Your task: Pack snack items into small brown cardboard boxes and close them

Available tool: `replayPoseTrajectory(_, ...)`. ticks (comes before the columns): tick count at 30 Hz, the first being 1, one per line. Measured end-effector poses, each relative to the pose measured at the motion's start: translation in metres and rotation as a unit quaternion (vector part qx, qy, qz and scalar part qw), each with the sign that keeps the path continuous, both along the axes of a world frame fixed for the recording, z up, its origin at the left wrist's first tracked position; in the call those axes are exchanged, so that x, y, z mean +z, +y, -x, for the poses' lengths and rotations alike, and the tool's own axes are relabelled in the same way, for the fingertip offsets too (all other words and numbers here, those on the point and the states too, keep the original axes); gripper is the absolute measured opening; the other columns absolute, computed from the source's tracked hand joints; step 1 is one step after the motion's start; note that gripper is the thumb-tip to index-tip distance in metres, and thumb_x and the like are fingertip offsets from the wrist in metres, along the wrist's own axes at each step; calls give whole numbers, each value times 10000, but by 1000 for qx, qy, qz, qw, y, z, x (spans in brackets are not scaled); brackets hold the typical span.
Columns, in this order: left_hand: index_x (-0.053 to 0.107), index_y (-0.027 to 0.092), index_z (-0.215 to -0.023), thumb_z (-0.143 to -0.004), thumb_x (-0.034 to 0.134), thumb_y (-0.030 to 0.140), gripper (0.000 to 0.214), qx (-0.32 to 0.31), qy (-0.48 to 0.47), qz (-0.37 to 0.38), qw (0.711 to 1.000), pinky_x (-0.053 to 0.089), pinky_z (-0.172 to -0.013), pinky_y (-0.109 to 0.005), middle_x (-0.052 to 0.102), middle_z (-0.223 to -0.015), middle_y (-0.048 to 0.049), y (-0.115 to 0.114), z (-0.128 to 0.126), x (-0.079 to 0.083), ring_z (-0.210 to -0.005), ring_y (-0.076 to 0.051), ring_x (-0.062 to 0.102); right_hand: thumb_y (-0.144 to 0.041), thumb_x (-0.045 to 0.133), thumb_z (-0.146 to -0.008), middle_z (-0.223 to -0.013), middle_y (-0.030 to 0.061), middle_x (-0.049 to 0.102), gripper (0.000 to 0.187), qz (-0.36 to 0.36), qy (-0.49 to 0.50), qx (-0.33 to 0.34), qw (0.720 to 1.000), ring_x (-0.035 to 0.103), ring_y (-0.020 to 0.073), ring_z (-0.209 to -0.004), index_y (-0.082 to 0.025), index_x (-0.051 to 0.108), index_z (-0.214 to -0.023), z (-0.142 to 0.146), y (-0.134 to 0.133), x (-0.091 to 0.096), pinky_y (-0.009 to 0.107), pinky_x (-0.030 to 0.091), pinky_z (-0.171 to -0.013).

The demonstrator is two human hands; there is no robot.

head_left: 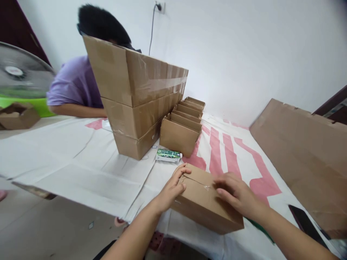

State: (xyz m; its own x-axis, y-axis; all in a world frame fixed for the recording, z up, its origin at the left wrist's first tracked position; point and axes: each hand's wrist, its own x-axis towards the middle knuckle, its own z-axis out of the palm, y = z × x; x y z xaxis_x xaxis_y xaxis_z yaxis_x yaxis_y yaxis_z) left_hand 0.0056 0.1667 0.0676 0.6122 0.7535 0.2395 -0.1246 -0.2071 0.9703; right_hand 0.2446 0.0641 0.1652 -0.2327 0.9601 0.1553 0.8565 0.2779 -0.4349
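A small closed cardboard box (206, 202) lies on the white and pink sheet (81, 169) right in front of me. My left hand (173, 186) rests on its near left corner, fingers curled over the top edge and flap seam. My right hand (235, 193) lies flat on the box's top at the right, fingers stretched toward the seam. Just beyond the box lies a small green and white carton (168, 155).
A tall stack of taped cardboard cartons (135, 97) stands behind, with a row of small open boxes (181, 130) beside it. A flat cardboard sheet (303, 155) lies at right, a dark phone (305, 222) near it. A person in a purple shirt (73, 85) sits at back left by a fan (21, 72).
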Motion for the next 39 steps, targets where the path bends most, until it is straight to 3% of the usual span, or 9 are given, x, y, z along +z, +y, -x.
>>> replayPoseTrajectory(4, 499, 208, -1201, -777, 525, 481, 505, 3, -5, -11, 1000, 173, -1163, -498, 280, -1540, -134, 2, 0, -4, -1439, -367, 222, -287, 494, -950, -899, 70, 630, 155, -34, 15, 38, 999, 574, 216, -894, -201, 611, -896, 27, 15, -4, 384, 488, -802)
replayPoseTrajectory(8, 499, 210, -1210, -794, 501, 455, 483, 6, 18, -10, 1000, 169, -1171, -509, 283, -1554, -130, -1, 3, 1, -1452, -351, 218, -288, 456, -972, -845, 43, 606, 177, -45, 147, 67, 986, 569, 183, -827, -210, 575, -866, 11, 0, -1, 345, 474, -767)
replayPoseTrajectory(12, 505, 222, -1215, -791, 515, 480, 496, 17, 25, 2, 1000, 148, -1182, -515, 281, -1568, -103, -2, 3, 1, -1462, -363, 194, -341, 520, -955, -847, 28, 600, 161, 4, 238, -13, 971, 565, 159, -794, -209, 588, -894, -25, -37, 4, 305, 457, -730)
replayPoseTrajectory(16, 508, 250, -1218, -798, 528, 466, 472, 21, 22, 18, 999, 111, -1193, -503, 285, -1572, -65, 1, 1, -4, -1475, -353, 157, -455, 568, -908, -773, 6, 570, 277, 81, 258, -147, 951, 503, 127, -687, -188, 580, -835, -62, -80, -8, 256, 404, -615)
replayPoseTrajectory(21, 506, 260, -1208, -795, 530, 462, 461, 18, 12, 34, 999, 112, -1190, -522, 279, -1574, -57, 1, 0, -5, -1469, -362, 168, -488, 629, -804, -639, -37, 504, 325, 200, 203, -241, 928, 441, 110, -589, -179, 556, -733, -92, -129, -51, 240, 347, -564)
replayPoseTrajectory(25, 511, 253, -1204, -781, 532, 458, 471, 36, 19, 42, 998, 103, -1193, -520, 284, -1574, -63, -1, -1, -3, -1472, -363, 158, -236, 581, -796, -622, -39, 551, 86, 269, 90, -279, 917, 497, 118, -594, -179, 583, -731, -94, -148, -89, 228, 352, -574)
replayPoseTrajectory(27, 510, 249, -1207, -778, 535, 466, 481, 36, 19, 44, 998, 114, -1189, -531, 282, -1575, -68, -1, -1, -3, -1467, -371, 169, -142, 553, -777, -650, -24, 604, 73, 284, 8, -302, 910, 537, 130, -623, -179, 607, -745, -89, -149, -100, 230, 348, -585)
replayPoseTrajectory(35, 498, 227, -1262, -805, 541, 502, 535, 30, 19, 23, 999, 132, -1187, -529, 291, -1569, -105, 1, 1, -7, -1465, -370, 183, -99, 573, -699, -735, 38, 706, 111, 273, -150, -312, 898, 647, 221, -714, -198, 620, -720, -79, -133, -103, 270, 315, -598)
replayPoseTrajectory(39, 337, 233, -1413, -836, 534, 502, 666, -2, -9, 43, 999, 196, -1178, -489, 320, -1551, -108, -1, 3, -2, -1443, -336, 252, -152, 655, -654, -754, 46, 705, 151, 242, -199, -314, 896, 657, 252, -718, -202, 589, -781, -82, -129, -95, 296, 379, -617)
